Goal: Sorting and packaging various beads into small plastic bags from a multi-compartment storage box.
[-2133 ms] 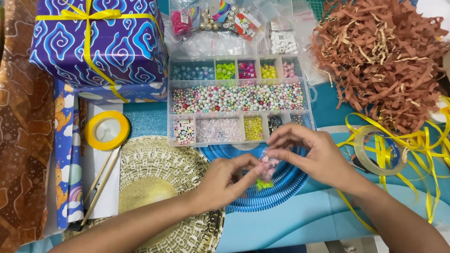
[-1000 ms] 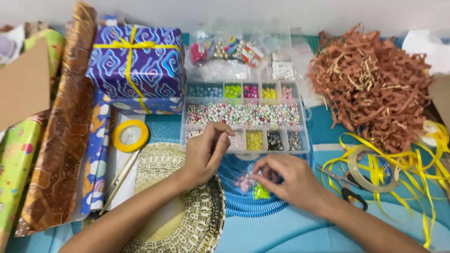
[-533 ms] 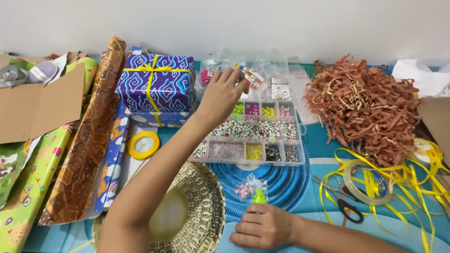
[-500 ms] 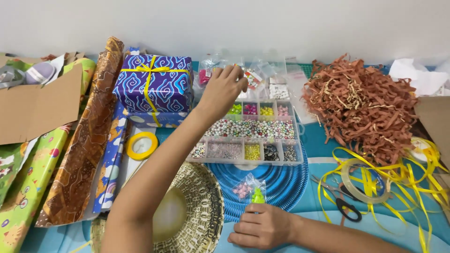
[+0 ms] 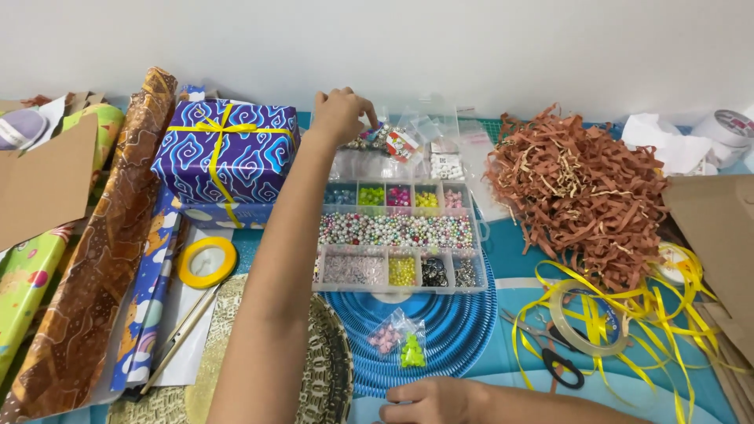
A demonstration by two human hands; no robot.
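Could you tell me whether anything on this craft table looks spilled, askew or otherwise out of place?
Nothing looks spilled: the beads stay sorted in the compartments of the clear bead box. The yellow ribbon lies in a loose tangle over the tape ring and scissors, and the brown paper shred sits in a loose heap.
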